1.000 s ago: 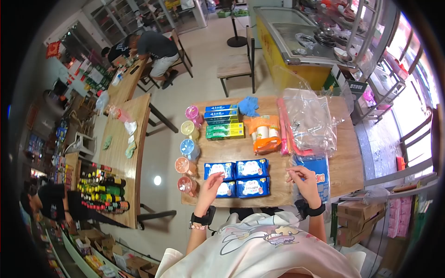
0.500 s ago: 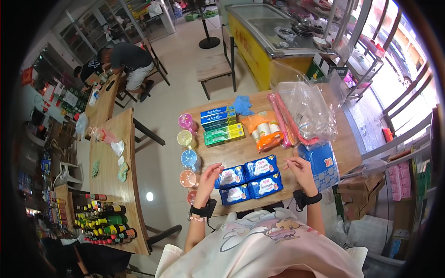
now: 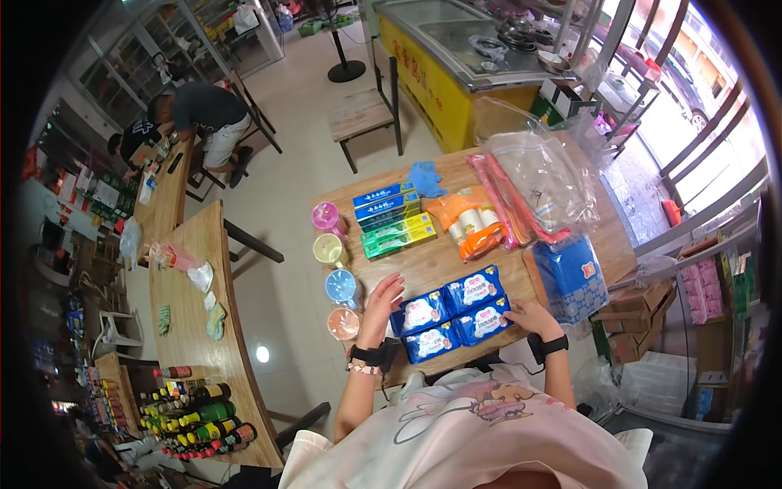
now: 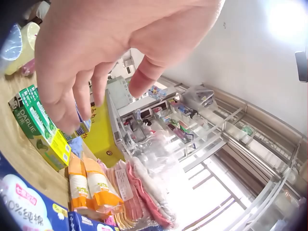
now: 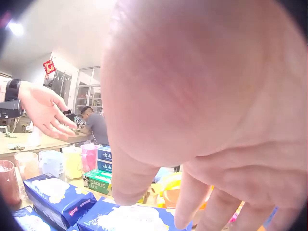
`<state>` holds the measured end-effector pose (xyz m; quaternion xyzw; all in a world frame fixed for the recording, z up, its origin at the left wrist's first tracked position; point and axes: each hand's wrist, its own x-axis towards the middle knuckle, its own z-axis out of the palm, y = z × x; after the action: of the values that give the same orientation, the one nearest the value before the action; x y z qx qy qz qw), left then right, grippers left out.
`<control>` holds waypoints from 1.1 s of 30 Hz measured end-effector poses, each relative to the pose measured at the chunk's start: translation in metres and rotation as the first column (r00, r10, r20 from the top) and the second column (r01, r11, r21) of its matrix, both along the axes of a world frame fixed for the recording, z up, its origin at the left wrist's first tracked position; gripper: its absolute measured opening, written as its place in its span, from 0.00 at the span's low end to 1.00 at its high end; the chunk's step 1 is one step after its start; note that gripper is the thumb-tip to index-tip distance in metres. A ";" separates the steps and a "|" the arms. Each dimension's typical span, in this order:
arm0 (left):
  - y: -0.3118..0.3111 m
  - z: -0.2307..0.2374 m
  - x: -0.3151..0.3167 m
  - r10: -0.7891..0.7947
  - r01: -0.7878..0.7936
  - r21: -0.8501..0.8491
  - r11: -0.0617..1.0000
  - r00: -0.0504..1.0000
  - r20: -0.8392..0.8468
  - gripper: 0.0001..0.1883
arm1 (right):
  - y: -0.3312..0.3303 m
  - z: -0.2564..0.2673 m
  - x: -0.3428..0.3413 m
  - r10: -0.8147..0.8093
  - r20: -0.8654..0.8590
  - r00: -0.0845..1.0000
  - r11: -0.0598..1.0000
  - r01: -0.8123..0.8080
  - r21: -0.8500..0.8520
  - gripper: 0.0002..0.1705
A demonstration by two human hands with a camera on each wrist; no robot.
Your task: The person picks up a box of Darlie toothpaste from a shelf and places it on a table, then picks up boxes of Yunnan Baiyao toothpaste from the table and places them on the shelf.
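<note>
Four blue packs (image 3: 453,313) lie in a two-by-two block near the table's front edge. Beside the block's left side, the left hand (image 3: 381,311) is raised with relaxed, nearly straight fingers and holds nothing. The right hand (image 3: 531,318) has its fingertips at the block's right edge, fingers loosely extended; contact is hard to judge. In the right wrist view the right hand (image 5: 207,115) hangs over a blue pack (image 5: 130,216). Behind the packs stand toothpaste boxes (image 3: 399,236) and an orange-wrapped bundle (image 3: 471,224).
Several coloured cups (image 3: 344,287) line the table's left edge. A blue cloth (image 3: 425,178), pink packages (image 3: 498,200), a clear plastic bag (image 3: 542,175) and a blue patterned package (image 3: 570,273) lie farther back and right. Another table (image 3: 191,306) with bottles stands left.
The head view has shifted and turned. The right hand has come down to the right edge of the blue packs; the left hand stays by their left side, its fingers now pointing more upward.
</note>
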<state>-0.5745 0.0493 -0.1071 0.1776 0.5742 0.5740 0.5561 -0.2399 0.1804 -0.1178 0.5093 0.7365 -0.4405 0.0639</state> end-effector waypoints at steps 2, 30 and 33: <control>0.006 -0.011 -0.008 0.020 -0.020 0.001 1.000 1.000 0.022 0.24 | 0.010 -0.018 -0.010 0.020 0.034 0.999 1.000 -0.020 -0.020 0.34; 0.102 -0.184 -0.098 0.247 -0.281 -0.170 0.945 0.949 -0.195 0.29 | 0.138 -0.139 -0.250 0.006 -0.470 0.882 0.993 -0.062 -0.104 0.34; 0.097 -0.192 -0.098 0.336 -0.340 -0.140 0.930 0.940 -0.055 0.18 | 0.137 -0.114 -0.243 -0.192 -0.401 0.896 0.906 0.004 -0.424 0.31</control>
<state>-0.6721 0.1463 -0.2987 0.0432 0.6454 0.6143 0.4519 -0.4832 0.3173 -0.2320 0.4107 0.5949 -0.6908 -0.0184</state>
